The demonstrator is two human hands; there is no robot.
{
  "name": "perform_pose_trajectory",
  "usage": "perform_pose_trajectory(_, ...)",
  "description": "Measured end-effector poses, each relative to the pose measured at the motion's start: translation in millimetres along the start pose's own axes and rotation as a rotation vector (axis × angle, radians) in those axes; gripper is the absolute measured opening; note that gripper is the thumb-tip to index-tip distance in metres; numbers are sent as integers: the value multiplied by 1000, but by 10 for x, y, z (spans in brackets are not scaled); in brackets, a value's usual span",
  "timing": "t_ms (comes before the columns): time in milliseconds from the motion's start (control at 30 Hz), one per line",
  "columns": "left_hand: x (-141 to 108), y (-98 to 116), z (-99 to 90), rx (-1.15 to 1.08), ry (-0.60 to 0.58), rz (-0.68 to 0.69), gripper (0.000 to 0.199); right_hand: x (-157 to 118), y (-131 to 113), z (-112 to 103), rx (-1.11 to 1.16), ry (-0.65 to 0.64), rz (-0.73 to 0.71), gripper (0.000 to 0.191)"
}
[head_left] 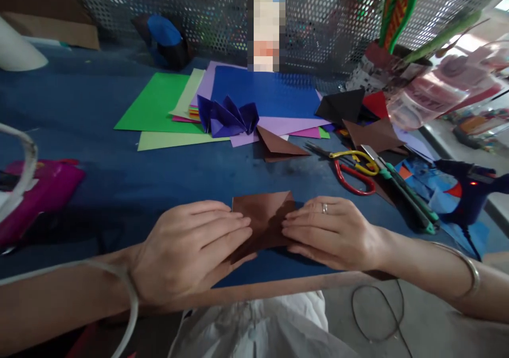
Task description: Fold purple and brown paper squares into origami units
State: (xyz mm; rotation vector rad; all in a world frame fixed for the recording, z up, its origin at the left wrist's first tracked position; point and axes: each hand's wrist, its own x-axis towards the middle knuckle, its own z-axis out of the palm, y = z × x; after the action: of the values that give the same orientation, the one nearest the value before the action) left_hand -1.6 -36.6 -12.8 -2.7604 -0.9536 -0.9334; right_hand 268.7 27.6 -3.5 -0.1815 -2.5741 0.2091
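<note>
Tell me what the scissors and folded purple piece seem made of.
Scissors: dark, dull blades, apparently metal from their thin, pointed form; glossy red and yellow grips, probably plastic-coated. Folded purple piece: likely paper, faintly sheened, given its crisp creases.

Window glare washes out the far right, beyond the glue gun [473, 188], while the bench [107, 172] left of it sits dim, with soft shadows. Fine detail is slightly soft, edges stretch and lean, and a pixelated patch interrupts the top.

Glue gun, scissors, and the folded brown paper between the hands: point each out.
Glue gun [474, 182]: head view, on its body.
Scissors [345, 176]: head view, on the red handle loop.
Folded brown paper [265, 215]: head view, middle of its visible face.
</note>
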Motion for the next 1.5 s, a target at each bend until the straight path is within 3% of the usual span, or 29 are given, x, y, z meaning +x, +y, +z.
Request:
perform_pose_trajectory(133,46,23,-7,-120,7,-198,12,14,-2,17,132,39,200,13)
perform_pose_trajectory(300,88,28,47,-247,0,-607,23,123,19,43,289,76,642,10)
perform_pose_trajectory(367,94,13,72,-216,-8,-644,22,172,28,50,294,54,742,9)
perform_pose_trajectory(467,112,-29,79,-104,-51,-515,9,221,32,60,240,-8,788,13)
perform_pose_trajectory(567,114,-55,53,52,-77,-386,10,233,20,76,141,-57,799,19)
perform_pose_trajectory(667,52,-21,36,123,-73,-237,22,226,7,99,78,-77,785,21)
perform_pose_trajectory(800,-86,75,65,-1,-99,-71,43,227,7,116,62,-78,774,21)
perform_pose_trajectory(1167,-96,104,38,-41,-231,-60,45,232,20,86,-2,-99,742,26)
perform_pose_trajectory(1500,-113,115,36,-48,-236,-64,48,218,40,81,-13,-108,749,27)
